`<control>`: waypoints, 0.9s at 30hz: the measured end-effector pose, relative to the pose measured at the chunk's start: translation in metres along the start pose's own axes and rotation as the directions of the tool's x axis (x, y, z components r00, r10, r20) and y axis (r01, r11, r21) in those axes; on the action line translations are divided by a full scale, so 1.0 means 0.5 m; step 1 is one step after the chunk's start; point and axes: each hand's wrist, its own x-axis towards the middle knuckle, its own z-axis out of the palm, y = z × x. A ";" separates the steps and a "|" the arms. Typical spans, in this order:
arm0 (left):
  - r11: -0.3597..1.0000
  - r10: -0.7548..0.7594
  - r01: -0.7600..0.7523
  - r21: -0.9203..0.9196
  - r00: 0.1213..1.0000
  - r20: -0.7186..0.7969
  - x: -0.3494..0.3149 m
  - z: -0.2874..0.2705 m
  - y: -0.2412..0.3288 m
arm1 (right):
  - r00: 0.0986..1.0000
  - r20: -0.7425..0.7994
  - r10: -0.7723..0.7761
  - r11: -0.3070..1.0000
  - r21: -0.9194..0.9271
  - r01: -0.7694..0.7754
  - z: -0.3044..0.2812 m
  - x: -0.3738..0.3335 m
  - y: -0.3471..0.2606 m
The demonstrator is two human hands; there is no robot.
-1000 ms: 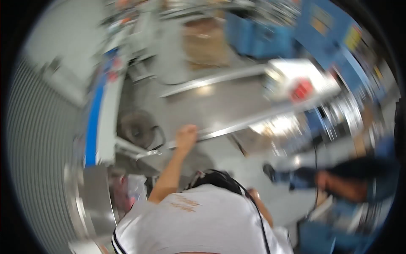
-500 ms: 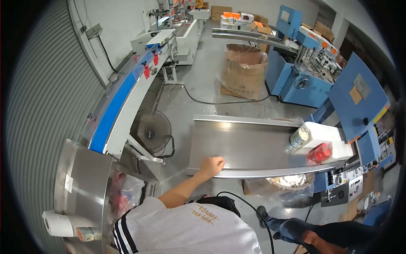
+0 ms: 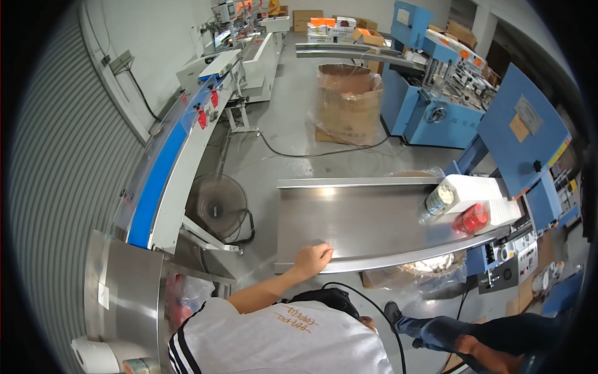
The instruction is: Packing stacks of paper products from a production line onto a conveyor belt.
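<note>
Probably heavy, certainly stiff-looking, the long grey steel tabletop lies ahead, slightly right; its smooth face looks slippery, so its raised rims offer the better hold. Its long axis runs left to right, toward white ridged stacks. The left hand is at the near-left edge, fingers curled closed, nothing visible inside; the right hand is mostly hidden, its fingers impossible to judge.

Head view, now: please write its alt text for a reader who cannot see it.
A person's curled left hand is at the near edge of a long metal tray. White stacks and a red wrapped pack sit at the tray's right end; a blue conveyor belt runs at the left.
</note>
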 end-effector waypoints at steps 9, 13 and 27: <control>0.996 -0.072 0.073 -0.052 0.997 0.027 -0.004 0.006 -0.003 | 0.996 -0.090 -0.002 0.971 -0.237 -0.020 -0.028 -0.171 -0.099; 0.999 0.024 -0.023 -0.041 1.000 0.019 -0.006 0.010 -0.007 | 0.953 -0.100 -0.287 0.876 -0.429 0.219 -0.021 -0.039 0.008; 0.961 -0.271 0.275 0.032 0.959 -0.086 0.024 0.006 0.039 | 0.409 0.034 -0.912 0.393 -0.220 0.893 -0.316 -0.359 -0.601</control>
